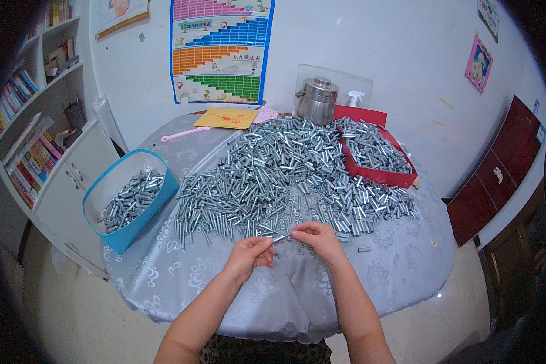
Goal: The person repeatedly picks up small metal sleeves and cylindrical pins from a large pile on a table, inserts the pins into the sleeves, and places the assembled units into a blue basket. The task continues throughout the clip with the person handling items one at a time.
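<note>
Near the front of the pile, my left hand (249,251) pinches a short shiny metal bolt (280,239), apparently with a sleeve on it. My right hand (318,237) has thumb and forefinger closed at the bolt's other end, whose tip they hide. A second thin metal piece (277,252) sticks out below my left fingers. Just beyond my hands spreads a big heap of loose metal parts: slim bolts (209,209) on the left, short tubular sleeves (358,209) on the right. Small nuts or washers (300,203) are scattered between them.
A blue fabric bin (145,215) with metal pieces stands at the left. At the back right is a red box (379,176) full of sleeves. Behind the heap are a steel canister (317,102), a yellow envelope (226,118) and a pink stick (186,134). One loose sleeve (364,249) lies right of my hands.
</note>
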### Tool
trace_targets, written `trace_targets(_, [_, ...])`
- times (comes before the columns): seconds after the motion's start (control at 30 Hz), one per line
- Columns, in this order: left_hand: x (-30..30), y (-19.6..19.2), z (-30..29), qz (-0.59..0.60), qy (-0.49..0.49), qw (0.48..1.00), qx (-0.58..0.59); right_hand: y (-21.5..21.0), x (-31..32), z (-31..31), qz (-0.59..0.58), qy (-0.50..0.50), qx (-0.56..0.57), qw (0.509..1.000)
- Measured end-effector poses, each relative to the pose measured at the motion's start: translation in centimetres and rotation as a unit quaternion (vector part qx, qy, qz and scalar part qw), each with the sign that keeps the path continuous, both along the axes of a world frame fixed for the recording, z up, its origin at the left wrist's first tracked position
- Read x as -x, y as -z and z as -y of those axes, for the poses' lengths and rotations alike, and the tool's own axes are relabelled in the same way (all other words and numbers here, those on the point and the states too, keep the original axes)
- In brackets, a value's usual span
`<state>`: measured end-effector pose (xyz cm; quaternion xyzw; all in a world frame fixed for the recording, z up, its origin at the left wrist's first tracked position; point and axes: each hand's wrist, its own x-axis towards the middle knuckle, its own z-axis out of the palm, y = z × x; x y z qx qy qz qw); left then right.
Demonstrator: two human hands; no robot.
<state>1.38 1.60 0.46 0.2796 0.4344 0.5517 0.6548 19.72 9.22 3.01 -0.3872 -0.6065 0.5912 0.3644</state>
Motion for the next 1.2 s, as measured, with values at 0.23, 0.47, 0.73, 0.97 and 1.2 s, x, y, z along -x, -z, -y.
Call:
trace_targets(0.23, [0.2, 0.3, 0.0, 0.031, 0.027, 0.999, 0.006, 0.1, 0.4, 0.1, 0.023, -0.028, 0.001, 0.999])
trace_targets(0.47, [0.4, 0.5, -0.2, 0.051, 0.032, 0.998, 0.009, 0.7, 1.0, 0.5, 0.049, -0.036, -0.115, 0.992])
trace_targets(0.73, [0.3, 0.1, -0.1, 0.048, 0.009, 0.999, 0.006, 2.1, -2.5, -2.6, 0.19, 0.216, -0.235, 0.929])
trace_targets(0.97, [0.2, 0.1, -0.1, 0.034, 0.006, 0.999, -0.001, 2.0, -1.3, -1.8, 0.362, 0.174, -0.373, 0.836])
trace_targets(1.2, [0.2, -0.1, 0.0, 0.022, 0.005, 1.0, 0.004, 2.1, -0.8, -1.9, 0.294, 0.157, -0.315, 0.889])
